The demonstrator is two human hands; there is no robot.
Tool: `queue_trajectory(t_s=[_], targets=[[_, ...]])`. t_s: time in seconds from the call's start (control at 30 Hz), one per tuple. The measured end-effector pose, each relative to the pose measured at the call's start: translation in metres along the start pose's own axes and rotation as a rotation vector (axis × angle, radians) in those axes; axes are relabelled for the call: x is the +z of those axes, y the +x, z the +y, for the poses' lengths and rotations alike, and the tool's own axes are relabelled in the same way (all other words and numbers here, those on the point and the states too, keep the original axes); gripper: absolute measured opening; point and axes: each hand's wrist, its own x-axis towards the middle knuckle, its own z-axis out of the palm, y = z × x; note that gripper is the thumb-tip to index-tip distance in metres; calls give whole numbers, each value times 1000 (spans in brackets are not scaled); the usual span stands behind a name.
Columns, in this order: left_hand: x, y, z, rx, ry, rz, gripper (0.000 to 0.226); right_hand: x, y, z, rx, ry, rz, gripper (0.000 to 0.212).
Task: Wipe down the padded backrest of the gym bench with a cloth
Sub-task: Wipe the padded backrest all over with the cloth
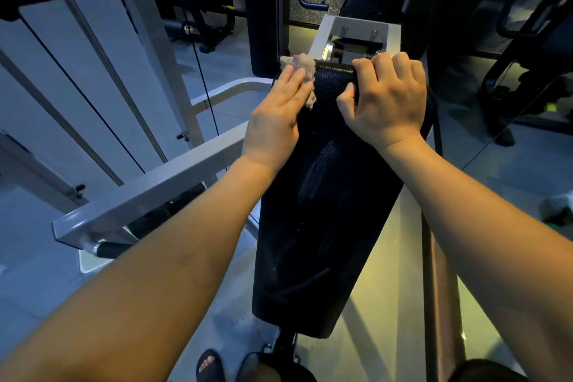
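Beneath left hand (pixel 276 112) — cloth (pixel 302 67), backrest (pixel 325 211) running lengthwise away.

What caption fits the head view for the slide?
Left hand presses cloth against the padded backrest near its top; right hand grips the top edge.

**Both arms extended, hands side by side**

Left hand (pixel 277 115) flat, fingers straight, pressing on cloth (pixel 302 67). Right hand (pixel 387 99) knuckles up, fingers curled over top edge of backrest (pixel 325 195). Forearms bare, reaching forward.
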Motion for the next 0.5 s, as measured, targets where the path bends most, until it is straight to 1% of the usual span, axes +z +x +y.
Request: queue_trajectory(t_s=[0.1,0.23,0.3,0.4,0.43,0.5], targets=[[7,-42,4,-12,40,-10,64,-1,0,0,-7,5,-3,41],[-1,-78,8,-25,-2,-75,58,-4,0,-2,-12,11,-4,41],[-17,-65,17,-37,-44,-67,56,-6,0,-1,-11,12,-16,41],[-33,-12,34,-115,-96,2,53,-8,0,0,-2,28,-38,42],[-34,6,39,-127,-102,-4,56,-8,0,0,0,31,-43,42],[-28,26,46,-103,-80,-73,59,-7,-1,0,-1,26,-29,41]])
